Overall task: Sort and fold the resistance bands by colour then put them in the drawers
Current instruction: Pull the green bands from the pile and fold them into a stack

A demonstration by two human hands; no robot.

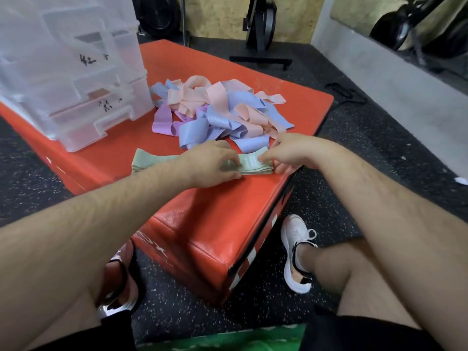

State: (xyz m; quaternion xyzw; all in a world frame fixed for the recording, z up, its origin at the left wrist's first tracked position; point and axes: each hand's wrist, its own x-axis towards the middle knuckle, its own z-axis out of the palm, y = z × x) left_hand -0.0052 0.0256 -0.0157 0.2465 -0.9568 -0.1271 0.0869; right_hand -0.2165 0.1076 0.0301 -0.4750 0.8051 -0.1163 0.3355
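Frame centre: left hand point(212, 160) and right hand point(286, 153) both pinch folded pale-green fabric band stack point(253, 165), near red padded box point(202, 214) right edge.

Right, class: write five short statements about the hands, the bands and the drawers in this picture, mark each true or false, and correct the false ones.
1. The left hand and right hand both hold the green bands. True.
2. The drawer unit stands on the red box. True.
3. The green bands lie inside a drawer. False: they lie on the red box, in front of the drawer unit.
4. The loose pile mixes pink, blue and purple bands. True.
5. The loose pile lies nearer the person than the green bands. False: it lies beyond them.
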